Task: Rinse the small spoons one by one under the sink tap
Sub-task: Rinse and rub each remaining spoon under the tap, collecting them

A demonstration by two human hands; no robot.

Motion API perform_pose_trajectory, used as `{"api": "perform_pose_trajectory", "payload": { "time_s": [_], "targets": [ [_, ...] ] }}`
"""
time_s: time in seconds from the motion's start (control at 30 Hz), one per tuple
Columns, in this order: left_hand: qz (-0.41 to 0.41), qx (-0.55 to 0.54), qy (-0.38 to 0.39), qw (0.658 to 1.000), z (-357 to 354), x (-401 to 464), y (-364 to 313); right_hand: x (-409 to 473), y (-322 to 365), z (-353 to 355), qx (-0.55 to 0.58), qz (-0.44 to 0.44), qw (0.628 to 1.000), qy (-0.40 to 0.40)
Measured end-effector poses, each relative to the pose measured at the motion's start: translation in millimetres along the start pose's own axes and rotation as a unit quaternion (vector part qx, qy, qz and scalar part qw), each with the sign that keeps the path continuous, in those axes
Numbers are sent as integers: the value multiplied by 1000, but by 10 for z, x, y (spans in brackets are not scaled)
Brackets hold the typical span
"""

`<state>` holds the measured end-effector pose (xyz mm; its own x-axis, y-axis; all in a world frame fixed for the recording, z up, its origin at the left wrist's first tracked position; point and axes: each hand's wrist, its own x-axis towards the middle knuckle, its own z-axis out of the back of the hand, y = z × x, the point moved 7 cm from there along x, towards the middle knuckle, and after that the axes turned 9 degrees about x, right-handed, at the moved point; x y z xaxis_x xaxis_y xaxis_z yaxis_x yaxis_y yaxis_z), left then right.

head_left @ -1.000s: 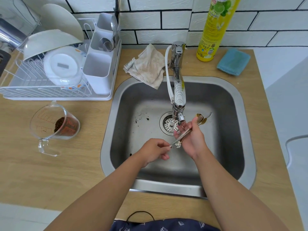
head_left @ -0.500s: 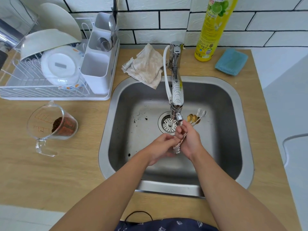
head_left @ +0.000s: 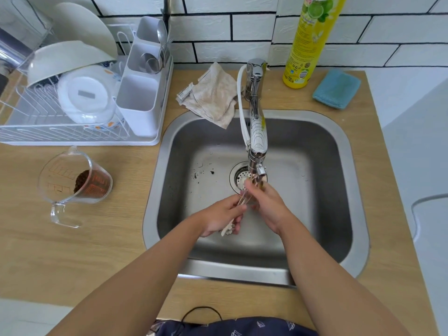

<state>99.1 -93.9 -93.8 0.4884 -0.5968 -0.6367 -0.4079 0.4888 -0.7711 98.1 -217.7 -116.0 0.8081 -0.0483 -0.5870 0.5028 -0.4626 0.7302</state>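
- Holding a bundle of small spoons (head_left: 230, 226), the left hand (head_left: 221, 218) has its fingers curled round the handles over the middle of the sink (head_left: 339, 146); pale handle ends stick out below the fist toward 6 o'clock.
- Blurred spoon heads lie toward 1 o'clock from the left hand, just under the spout of the tap (head_left: 257, 141) and in front of the drain (head_left: 240, 177).
- The right hand (head_left: 266, 202) sits at 3 o'clock of the left hand, its fingertips bent in at the spoon heads; motion blur hides whether they pinch a spoon, so its grip cannot be told.
- At 12 o'clock of the sink a beige cloth (head_left: 214, 98) drapes over the rim.
- At 1 o'clock stand a yellow dish-soap bottle (head_left: 308, 42) and, beside it, a blue sponge (head_left: 337, 89).
- At 10 o'clock a white dish rack (head_left: 80, 139) holds bowls and cutlery.
- At 9 o'clock a clear measuring jug (head_left: 72, 180) lies on its side with brown grounds inside.
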Motion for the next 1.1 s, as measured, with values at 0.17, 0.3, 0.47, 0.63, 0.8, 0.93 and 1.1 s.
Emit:
{"api": "perform_pose_trajectory", "payload": {
  "time_s": [0.17, 0.3, 0.47, 0.63, 0.8, 0.93, 1.1],
  "targets": [
    [25, 87, -13, 996, 113, -90, 290, 21, 59, 43, -6, 48, 998, -40],
    [20, 101, -70, 992, 137, -63, 280, 23, 51, 6, 24, 46, 998, -33],
    [16, 79, -118, 990, 206, -67, 242, 10, 49, -18, 36, 49, 998, -18],
    [1, 100, -102, 990, 142, -41, 227, 57, 16, 30, -35, 64, 996, -56],
    [18, 115, -90, 989, 140, -59, 252, 62, -16, -42, -45, 72, 996, -35],
    [18, 113, -95, 989, 158, -80, 232, 72, -3, -17, -30, 81, 995, -44],
    [26, 48, -84, 995, 124, -84, 235, 73, 50, 104, -37, 95, 990, -100]
  ]
}}
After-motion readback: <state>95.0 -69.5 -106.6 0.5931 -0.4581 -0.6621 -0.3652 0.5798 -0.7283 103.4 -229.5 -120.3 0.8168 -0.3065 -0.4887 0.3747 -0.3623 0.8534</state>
